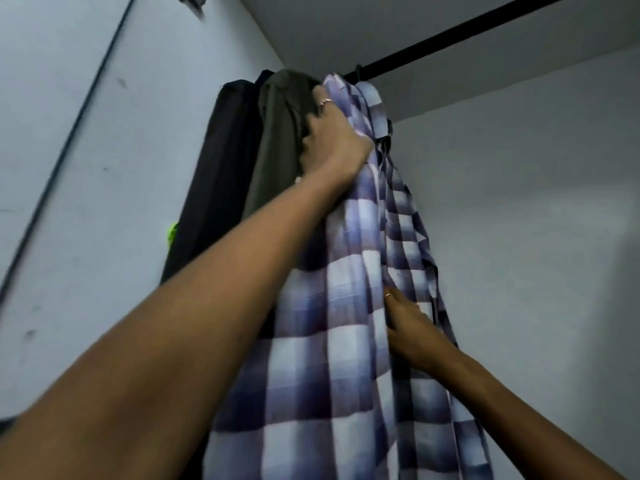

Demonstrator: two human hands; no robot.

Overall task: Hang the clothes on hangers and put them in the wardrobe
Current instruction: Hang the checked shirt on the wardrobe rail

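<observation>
A blue and white checked shirt (349,306) hangs from the black wardrobe rail (450,39), its hanger hidden under the cloth. My left hand (332,136) is raised to the shirt's shoulder, fingers closed on the fabric where it meets an olive green garment (280,147). My right hand (412,327) is lower down, fingers pressed into the shirt's front folds. Left of the olive garment hangs a black garment (221,174).
White wardrobe walls close in on the left (86,168) and right (519,202). The rail runs up to the right with bare length beyond the shirt. A small bright green item (171,233) shows at the black garment's left edge.
</observation>
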